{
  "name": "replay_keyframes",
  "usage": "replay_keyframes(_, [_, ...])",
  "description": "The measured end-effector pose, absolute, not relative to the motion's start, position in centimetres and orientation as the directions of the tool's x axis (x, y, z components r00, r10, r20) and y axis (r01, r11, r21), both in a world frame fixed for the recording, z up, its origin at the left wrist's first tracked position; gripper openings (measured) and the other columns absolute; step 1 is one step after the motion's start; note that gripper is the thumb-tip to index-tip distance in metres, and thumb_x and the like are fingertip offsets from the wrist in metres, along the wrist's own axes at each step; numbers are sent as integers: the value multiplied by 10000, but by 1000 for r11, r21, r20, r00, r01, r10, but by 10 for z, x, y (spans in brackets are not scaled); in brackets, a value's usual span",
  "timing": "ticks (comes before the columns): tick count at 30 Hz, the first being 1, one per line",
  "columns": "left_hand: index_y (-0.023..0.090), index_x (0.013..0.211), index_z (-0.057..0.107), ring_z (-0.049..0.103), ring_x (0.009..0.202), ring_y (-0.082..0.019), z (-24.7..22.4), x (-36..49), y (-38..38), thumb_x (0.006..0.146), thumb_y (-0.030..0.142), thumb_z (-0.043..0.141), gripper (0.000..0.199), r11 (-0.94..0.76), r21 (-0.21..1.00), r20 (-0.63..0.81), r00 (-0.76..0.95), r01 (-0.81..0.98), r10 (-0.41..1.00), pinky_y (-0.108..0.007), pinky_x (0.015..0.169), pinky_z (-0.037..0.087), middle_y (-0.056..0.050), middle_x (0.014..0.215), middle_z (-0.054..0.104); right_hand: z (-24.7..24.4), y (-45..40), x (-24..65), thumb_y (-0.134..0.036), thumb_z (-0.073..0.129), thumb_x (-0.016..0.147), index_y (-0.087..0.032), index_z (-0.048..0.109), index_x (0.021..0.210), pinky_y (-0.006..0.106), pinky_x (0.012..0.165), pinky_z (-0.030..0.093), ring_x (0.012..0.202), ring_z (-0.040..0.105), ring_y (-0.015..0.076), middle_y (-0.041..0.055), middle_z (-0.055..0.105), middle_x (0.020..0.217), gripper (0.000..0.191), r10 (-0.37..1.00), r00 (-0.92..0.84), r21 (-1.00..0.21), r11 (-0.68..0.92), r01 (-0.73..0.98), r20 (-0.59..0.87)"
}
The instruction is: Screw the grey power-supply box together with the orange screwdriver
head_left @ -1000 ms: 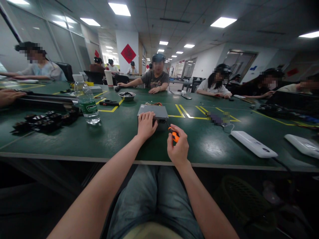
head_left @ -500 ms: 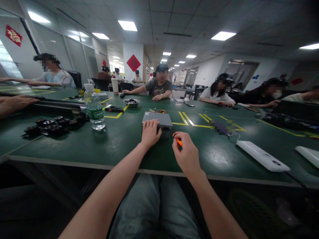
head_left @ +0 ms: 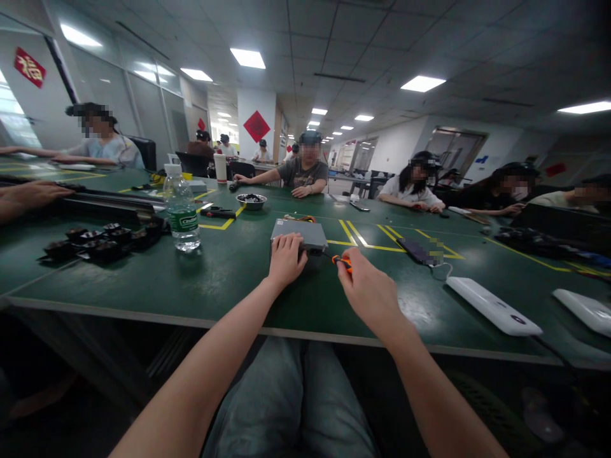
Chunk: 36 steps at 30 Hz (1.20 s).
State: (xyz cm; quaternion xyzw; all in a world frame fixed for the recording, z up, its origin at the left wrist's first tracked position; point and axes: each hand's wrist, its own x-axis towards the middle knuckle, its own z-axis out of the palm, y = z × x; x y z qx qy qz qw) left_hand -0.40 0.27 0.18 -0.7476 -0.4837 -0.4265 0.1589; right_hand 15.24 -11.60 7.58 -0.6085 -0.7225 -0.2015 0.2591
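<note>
A grey metal computer power supply point(head_left: 310, 233) sits on the green table in front of me, its coloured cables point(head_left: 305, 219) showing at the far side. My left hand point(head_left: 286, 257) grips its near left part, fingers over the top and thumb near the front edge. In my right hand point(head_left: 365, 283) is a screwdriver point(head_left: 342, 262) with an orange and black handle. The thin shaft points left, its end at the right front corner of the power supply. Whether the tip sits in a screw is too small to tell.
Left stand a water bottle point(head_left: 184, 219) and several black parts point(head_left: 102, 242). A metal bowl point(head_left: 251, 201) of small dark pieces and a dark-handled tool point(head_left: 217, 211) lie beyond. To the right are a phone point(head_left: 420, 250) and a white power bank-like device point(head_left: 494, 305). Co-workers sit around.
My right hand has shifted slightly right, and the screwdriver now lies flatter, pointing more sideways at the power supply. My left hand stays on the power supply. The view has turned slightly.
</note>
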Motion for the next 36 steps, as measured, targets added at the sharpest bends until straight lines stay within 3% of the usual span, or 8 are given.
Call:
replay_keyframes(5, [199,1078,490,432,1173,-222,1,-4,3,818,262,462,270,-479,171,795,167,861,583,-412,1045,243,-77,1215,544,78,-118,147,-196,454,837,-216,494,915,245,474,286,696,583,174,45,577,858,91,776,-265,71,275,959,572])
replay_keyframes(11, [205,1097,483,418,1186,-225,1,-4,2,815,257,457,287,-486,183,784,172,855,597,-420,1050,233,-69,1229,535,70,-123,148,-415,404,890,-214,503,900,237,463,280,621,586,159,33,598,838,224,789,-119,-82,210,974,603])
replay_keyframes(16, [207,1104,477,422,1186,-227,1,-5,2,828,262,437,285,-478,168,780,180,862,600,-420,1050,232,-67,1232,532,59,-120,148,-301,357,911,-185,492,952,247,474,313,618,597,164,55,616,851,183,760,-52,-178,217,960,648])
replay_keyframes(21, [205,1100,473,418,1185,-229,0,-4,3,818,268,451,290,-476,166,786,176,863,593,-412,1052,230,-69,1232,529,47,-123,149,-167,393,876,-181,476,961,257,489,340,685,590,179,63,614,885,120,735,-186,-28,269,963,652])
replay_keyframes(26, [201,1097,471,419,1179,-229,0,-4,4,812,267,454,293,-475,162,786,178,865,592,-411,1052,229,-76,1229,524,39,-124,154,-46,376,835,-194,500,941,283,544,387,740,556,196,71,616,910,221,697,-271,104,273,956,664])
replay_keyframes(29, [204,1100,469,414,1182,-228,0,-4,4,808,262,459,298,-473,173,780,173,864,601,-413,1054,225,-74,1234,521,39,-121,152,-98,392,858,-199,520,931,282,569,400,759,549,192,73,601,932,178,674,-294,113,300,947,678])
replay_keyframes(33, [202,1103,471,410,1189,-229,0,-4,4,814,266,456,297,-476,179,778,172,861,604,-414,1056,223,-72,1236,522,40,-119,146,-303,401,900,-194,515,1005,252,490,352,725,568,178,70,570,943,189,689,-153,-7,224,975,708])
replay_keyframes(36, [199,1102,472,412,1188,-227,0,-4,4,815,272,458,297,-477,176,777,176,861,605,-412,1055,226,-73,1238,523,42,-120,141,-267,324,922,-185,487,1076,249,461,319,657,563,160,79,555,956,240,706,-105,-38,183,982,700])
